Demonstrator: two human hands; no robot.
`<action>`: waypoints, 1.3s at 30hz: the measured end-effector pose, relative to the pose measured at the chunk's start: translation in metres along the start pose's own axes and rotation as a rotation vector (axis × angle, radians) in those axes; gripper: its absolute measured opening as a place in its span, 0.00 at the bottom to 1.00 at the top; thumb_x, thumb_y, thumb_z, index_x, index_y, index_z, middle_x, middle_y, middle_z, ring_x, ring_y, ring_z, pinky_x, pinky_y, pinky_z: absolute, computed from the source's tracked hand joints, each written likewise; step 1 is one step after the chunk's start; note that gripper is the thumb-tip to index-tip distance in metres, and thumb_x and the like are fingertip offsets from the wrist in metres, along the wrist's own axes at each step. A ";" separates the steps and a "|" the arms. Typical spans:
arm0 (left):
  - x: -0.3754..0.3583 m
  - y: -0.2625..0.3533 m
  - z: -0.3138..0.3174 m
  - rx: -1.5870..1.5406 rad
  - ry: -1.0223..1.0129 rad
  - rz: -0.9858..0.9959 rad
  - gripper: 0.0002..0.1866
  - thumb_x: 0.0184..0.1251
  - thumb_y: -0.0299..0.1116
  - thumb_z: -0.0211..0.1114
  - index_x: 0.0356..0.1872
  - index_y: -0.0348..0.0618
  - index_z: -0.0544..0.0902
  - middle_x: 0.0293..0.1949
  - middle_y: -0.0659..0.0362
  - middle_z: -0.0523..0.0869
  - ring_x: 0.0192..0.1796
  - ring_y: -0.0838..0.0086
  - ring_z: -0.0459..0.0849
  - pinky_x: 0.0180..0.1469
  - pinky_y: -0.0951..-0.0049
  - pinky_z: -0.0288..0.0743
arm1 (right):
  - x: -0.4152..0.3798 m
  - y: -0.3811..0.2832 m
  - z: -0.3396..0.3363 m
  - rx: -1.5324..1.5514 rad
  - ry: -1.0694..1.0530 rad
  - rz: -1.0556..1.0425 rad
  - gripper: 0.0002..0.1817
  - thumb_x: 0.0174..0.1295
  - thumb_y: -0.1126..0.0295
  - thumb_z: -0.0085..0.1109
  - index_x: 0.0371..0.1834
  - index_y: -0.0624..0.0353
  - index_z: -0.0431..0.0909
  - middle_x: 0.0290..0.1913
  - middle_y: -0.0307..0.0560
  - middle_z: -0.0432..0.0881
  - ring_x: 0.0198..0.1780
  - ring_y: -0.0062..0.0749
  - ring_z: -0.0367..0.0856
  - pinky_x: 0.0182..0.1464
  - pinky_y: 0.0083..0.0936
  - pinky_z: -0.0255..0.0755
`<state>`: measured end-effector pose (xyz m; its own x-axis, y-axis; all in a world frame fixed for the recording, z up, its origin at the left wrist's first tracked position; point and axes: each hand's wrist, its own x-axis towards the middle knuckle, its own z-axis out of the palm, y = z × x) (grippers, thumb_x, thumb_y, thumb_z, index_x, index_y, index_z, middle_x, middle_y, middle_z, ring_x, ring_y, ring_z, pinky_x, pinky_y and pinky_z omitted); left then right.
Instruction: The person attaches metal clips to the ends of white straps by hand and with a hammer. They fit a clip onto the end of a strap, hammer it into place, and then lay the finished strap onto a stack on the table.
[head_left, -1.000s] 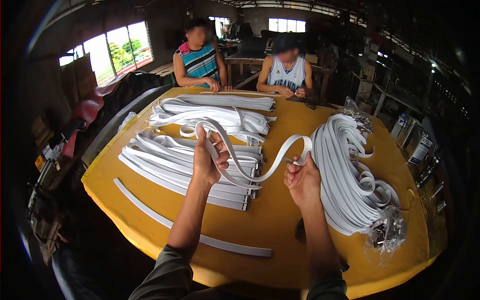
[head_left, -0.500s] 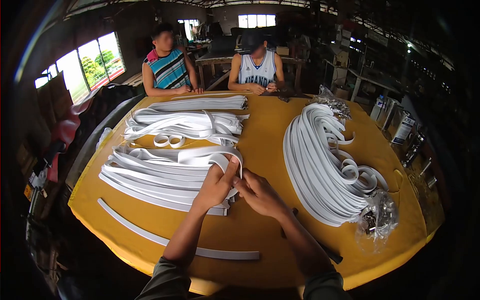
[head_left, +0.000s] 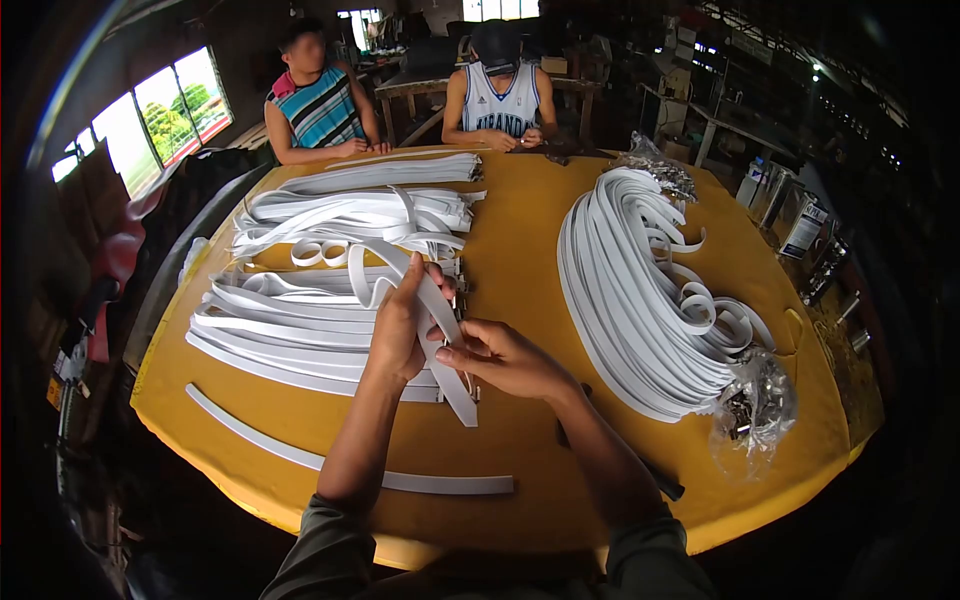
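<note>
Strap [head_left: 461,398] slants lengthwise, end pointing near-right, clamped in left hand [head_left: 400,328]; right hand [head_left: 508,362] touches it (fingers part-hidden, can't tell its grip).

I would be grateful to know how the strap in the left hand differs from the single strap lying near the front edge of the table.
The held strap is up in the left hand, while the loose strap lies on the table. The held strap curls back on itself; the loose strap follows one gentle curve. Both are white, flat bands.
</note>
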<state>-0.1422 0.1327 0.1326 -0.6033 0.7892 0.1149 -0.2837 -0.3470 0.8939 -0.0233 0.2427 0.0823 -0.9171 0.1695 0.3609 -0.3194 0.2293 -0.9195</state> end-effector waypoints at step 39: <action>-0.021 0.005 0.008 1.482 -0.315 0.611 0.14 0.64 0.38 0.72 0.40 0.37 0.83 0.33 0.46 0.86 0.34 0.45 0.84 0.38 0.52 0.78 | -0.026 -0.074 -0.075 0.296 0.640 0.057 0.15 0.78 0.62 0.51 0.51 0.64 0.78 0.30 0.39 0.77 0.34 0.22 0.81 0.40 0.25 0.80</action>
<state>-0.1253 0.1185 0.1382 -0.1310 0.8558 0.5004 0.9616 -0.0131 0.2740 0.0422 0.2929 0.1524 -0.6426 0.7249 0.2479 -0.4097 -0.0517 -0.9108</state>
